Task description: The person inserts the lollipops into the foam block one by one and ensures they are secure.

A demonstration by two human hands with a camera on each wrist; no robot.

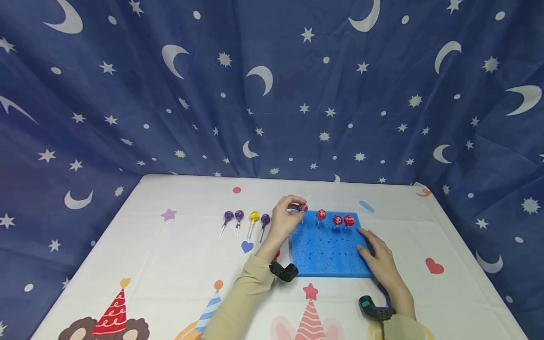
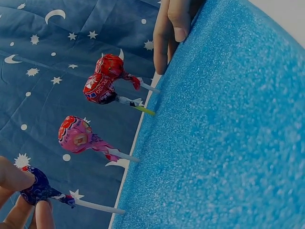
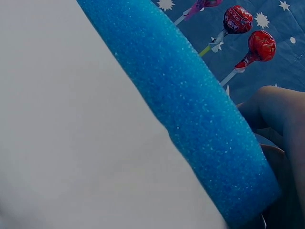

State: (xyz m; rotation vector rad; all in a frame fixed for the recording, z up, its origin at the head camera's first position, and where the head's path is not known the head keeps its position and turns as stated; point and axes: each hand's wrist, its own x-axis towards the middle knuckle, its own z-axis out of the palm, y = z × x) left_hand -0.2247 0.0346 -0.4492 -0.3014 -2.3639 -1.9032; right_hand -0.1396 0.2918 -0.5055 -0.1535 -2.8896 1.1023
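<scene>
Head view: wrapped lollipop (image 1: 302,207), white stick, upright in blue foam block (image 1: 327,255)

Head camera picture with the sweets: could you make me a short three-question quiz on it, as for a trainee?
1. How many wrapped lollipops lie on the white party-print tablecloth, left of the blue foam block?
2. True or false: the right hand pinches a lollipop.
3. The left hand holds: A) yellow lollipop, B) dark-wrapped lollipop, C) nothing?

Key
1. Four: three purple, one yellow lollipop.
2. False; it rests on the block's right edge.
3. B, the dark-wrapped lollipop at the block's back row, beside three standing red lollipops.
</scene>
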